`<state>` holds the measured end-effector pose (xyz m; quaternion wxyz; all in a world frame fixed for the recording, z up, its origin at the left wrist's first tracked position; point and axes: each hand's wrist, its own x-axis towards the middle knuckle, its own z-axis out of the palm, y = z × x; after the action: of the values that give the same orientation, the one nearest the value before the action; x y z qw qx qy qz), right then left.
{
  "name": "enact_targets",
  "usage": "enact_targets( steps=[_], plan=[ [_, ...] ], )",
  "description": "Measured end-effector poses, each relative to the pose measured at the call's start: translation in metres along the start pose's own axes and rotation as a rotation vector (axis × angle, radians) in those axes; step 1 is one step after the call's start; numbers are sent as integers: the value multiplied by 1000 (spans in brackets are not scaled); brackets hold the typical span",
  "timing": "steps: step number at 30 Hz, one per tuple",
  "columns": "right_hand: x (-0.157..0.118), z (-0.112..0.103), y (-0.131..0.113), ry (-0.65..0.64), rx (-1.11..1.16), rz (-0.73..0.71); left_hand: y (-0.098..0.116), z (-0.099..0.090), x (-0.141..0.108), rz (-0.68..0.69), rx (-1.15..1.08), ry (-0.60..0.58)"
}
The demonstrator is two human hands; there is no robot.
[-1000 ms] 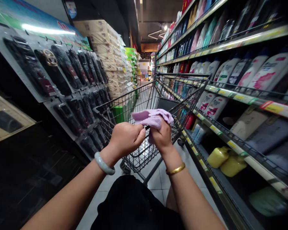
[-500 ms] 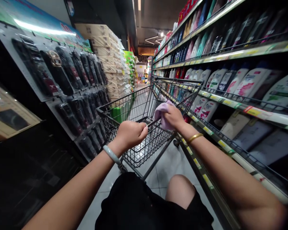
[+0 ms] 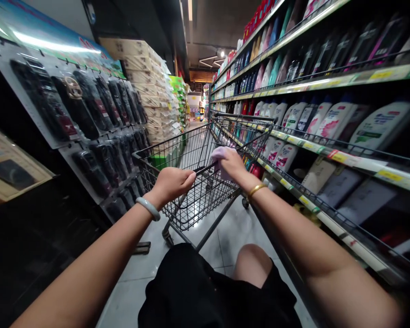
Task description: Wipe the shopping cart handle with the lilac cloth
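A dark wire shopping cart (image 3: pixel 194 200) stands in front of me, angled in the aisle. My left hand (image 3: pixel 174 182) is closed round the near rim bar of the cart, a pale bangle on its wrist. Further along the same bar, to the right, my right hand (image 3: pixel 231 166) is closed on a light purple cloth (image 3: pixel 219 154) and the bar beneath it; a gold bracelet sits on that wrist. Only a short piece of the bar shows between the two hands. Nothing in the cart's basket can be made out.
Shelves of bottles (image 3: pixel 335 120) line the right side, their price rail (image 3: pixel 348 159) close to the cart. At left hang packaged belts (image 3: pixel 85 100), with stacked cartons (image 3: pixel 143 77) beyond. Grey floor tiles (image 3: pixel 208 228) run under the cart and down the aisle.
The view has shifted along the aisle; the cart and both hands appear slightly further left. A low object has come into view on the floor at left. Both grips look the same.
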<state>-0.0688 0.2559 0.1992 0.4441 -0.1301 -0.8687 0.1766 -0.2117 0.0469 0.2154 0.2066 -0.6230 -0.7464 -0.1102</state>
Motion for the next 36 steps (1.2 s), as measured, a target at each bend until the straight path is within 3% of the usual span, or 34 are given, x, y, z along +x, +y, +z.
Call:
enact_targets(
  steps=[5, 8, 11, 15, 17, 20, 22, 28, 31, 34, 36],
  plan=[
    [-54, 56, -35, 2, 92, -91, -17, 3, 2, 24, 3, -17],
    [-68, 70, -24, 71, 180, -123, -26, 1, 4, 42, 24, -54],
    [-64, 73, 2, 155, 212, -62, -27, -6, 5, 48, 13, -116],
    [-65, 95, 16, 370, 229, 106, -7, -16, 9, 70, 82, -133],
    [-72, 113, 13, 467, 241, 109, 9, -18, 16, 17, 188, -126],
    [-83, 131, 9, 453, 252, -33, 29, -14, 34, -114, 225, -206],
    [-84, 134, 13, 431, 254, -48, 34, -8, 45, -162, 218, -278],
    [-73, 125, 40, 533, 386, 110, 35, 7, 55, -194, 297, -282],
    [-71, 124, 47, 694, 610, 409, 34, 7, 56, -225, 253, -272],
    [-68, 126, 34, 752, 808, 675, 32, 5, 59, -244, 222, -334],
    [-67, 128, 13, 713, 856, 634, 29, 4, 62, -245, 200, -360]
  ],
)
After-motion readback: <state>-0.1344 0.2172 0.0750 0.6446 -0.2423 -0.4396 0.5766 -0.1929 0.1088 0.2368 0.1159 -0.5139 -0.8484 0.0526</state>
